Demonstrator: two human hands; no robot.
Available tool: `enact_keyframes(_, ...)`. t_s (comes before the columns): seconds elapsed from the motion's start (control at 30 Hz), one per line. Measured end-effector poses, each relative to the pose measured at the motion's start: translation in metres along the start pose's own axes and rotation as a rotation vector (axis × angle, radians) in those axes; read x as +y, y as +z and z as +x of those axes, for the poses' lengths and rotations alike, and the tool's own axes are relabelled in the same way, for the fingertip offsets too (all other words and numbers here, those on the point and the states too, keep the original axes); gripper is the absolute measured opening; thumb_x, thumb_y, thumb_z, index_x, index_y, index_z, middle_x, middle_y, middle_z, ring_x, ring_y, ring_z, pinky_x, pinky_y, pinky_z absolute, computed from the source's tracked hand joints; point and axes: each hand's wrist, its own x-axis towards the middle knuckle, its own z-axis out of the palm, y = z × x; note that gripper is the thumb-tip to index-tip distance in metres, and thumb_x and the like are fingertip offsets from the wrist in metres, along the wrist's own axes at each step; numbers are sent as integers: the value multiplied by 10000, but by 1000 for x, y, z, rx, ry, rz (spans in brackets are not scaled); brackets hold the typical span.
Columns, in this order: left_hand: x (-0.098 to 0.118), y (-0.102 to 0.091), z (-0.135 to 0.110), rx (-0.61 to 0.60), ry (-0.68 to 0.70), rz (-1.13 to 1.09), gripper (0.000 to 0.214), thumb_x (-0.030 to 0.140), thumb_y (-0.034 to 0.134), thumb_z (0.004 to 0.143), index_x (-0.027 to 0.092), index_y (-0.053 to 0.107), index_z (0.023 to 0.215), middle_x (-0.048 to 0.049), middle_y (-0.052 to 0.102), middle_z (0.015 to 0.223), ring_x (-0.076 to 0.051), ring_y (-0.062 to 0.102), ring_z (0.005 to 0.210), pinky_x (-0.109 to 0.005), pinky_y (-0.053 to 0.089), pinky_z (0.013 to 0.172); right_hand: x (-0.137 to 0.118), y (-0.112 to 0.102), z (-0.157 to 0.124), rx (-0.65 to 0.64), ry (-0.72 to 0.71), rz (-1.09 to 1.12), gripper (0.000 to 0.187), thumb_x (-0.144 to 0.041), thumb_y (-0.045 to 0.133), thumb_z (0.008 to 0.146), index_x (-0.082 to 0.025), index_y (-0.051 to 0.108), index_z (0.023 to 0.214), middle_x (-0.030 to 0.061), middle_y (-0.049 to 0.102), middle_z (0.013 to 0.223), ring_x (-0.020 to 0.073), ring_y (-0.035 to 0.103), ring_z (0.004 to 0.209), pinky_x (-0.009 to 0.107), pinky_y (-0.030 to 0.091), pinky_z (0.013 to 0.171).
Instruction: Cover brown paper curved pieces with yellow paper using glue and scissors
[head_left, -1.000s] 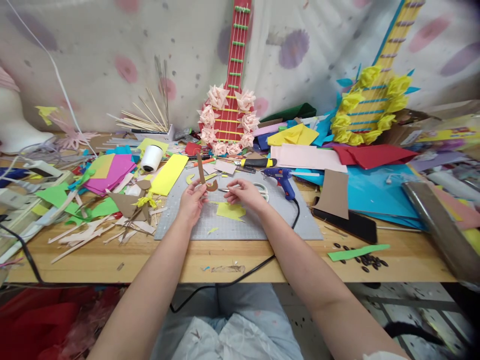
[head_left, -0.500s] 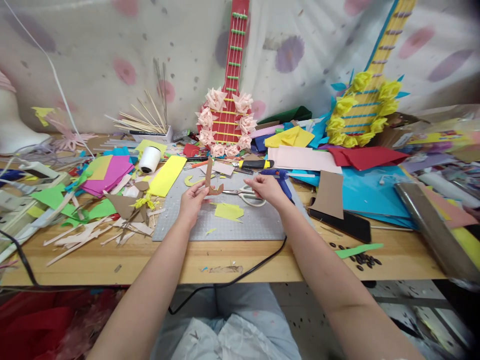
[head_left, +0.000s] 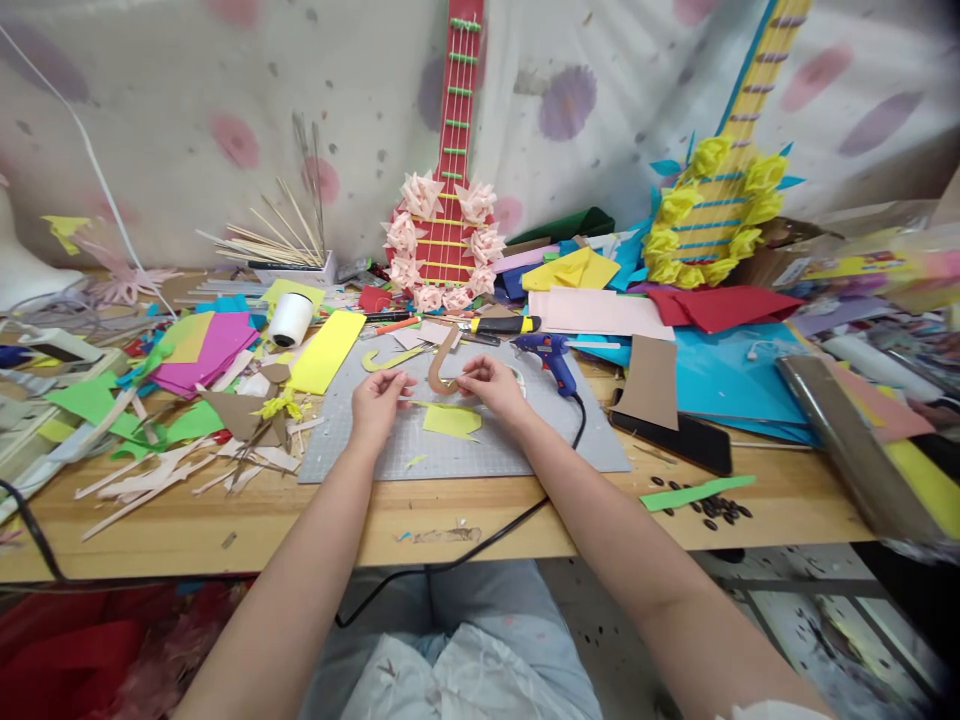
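My right hand [head_left: 495, 388] pinches the lower end of a brown hook-shaped cutout [head_left: 444, 368], its long arm pointing up and away. Across from it, my left hand [head_left: 379, 402] has its fingertips together; a thin pale sliver seems to lie by them, too small to name. White-handled scissors [head_left: 520, 381] lie on the grey cutting mat [head_left: 352, 455], mostly hidden behind my right hand. Between the hands and nearer me is a yellow-green scrap [head_left: 451, 422]. Beyond my left hand lies a yellow-green hook-shaped cutout [head_left: 386, 362].
A blue glue gun [head_left: 553, 358] rests right of the mat, its black cable [head_left: 517, 522] trailing over the table edge. Behind are a utility knife [head_left: 504, 325] and a red paper guitar [head_left: 444, 235]. Scraps [head_left: 161, 475] crowd the left; a phone [head_left: 679, 440] lies right.
The brown cutout has passed from my left hand to my right and turned. My right hand has let go of the scissors and come left toward my left hand.
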Motion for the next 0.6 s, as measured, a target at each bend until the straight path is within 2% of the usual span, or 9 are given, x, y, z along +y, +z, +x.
enact_keyframes(0.1,-1,-3,0,30,64,164,216,366,591,691,157,577,743,-21,648,677,-100,527,536,-215,416,500,3,-9,0,104,-16,-19,194,-212,617,632,-200,457,741,-66,564,557,75,534,479,217,440,534)
enact_keyframes(0.27,3,0,-12,-43,301,624,305,397,441,809,188,488,593,5,545,578,-127,487,591,-252,377,600,5,-13,2,226,3,-74,179,-207,588,642,-217,448,753,-68,555,592,84,541,495,226,445,546)
enact_keyframes(0.33,3,5,-17,-130,437,762,277,378,426,824,191,498,632,-19,566,668,-159,505,708,-279,385,667,6,-12,3,239,3,-89,181,-206,582,644,-219,445,762,-63,565,609,92,556,511,237,457,567)
enact_keyframes(0.4,1,10,-21,-272,564,840,168,354,517,775,188,544,788,-44,602,843,-190,507,853,-311,387,758,7,-11,3,256,1,-107,180,-204,579,643,-221,443,760,-62,564,606,100,568,525,244,467,580)
enact_keyframes(0.43,0,12,-22,-348,601,865,202,336,567,742,187,547,876,-51,606,917,-201,502,899,-327,383,791,7,-11,3,263,-1,-115,177,-203,578,643,-222,443,756,-61,563,602,104,575,533,246,472,584)
enact_keyframes(0.53,-5,16,-22,-494,591,912,289,262,602,711,194,534,983,-50,615,960,-211,515,908,-344,389,801,8,-10,3,286,6,-115,161,-205,572,652,-219,442,747,-50,576,603,115,599,564,255,485,602)
enact_keyframes(0.6,-6,13,-18,-486,526,927,207,221,557,738,202,549,944,-43,624,894,-205,536,868,-335,401,768,8,-10,3,297,9,-104,155,-205,571,657,-213,444,746,-42,590,610,121,611,577,264,492,616)
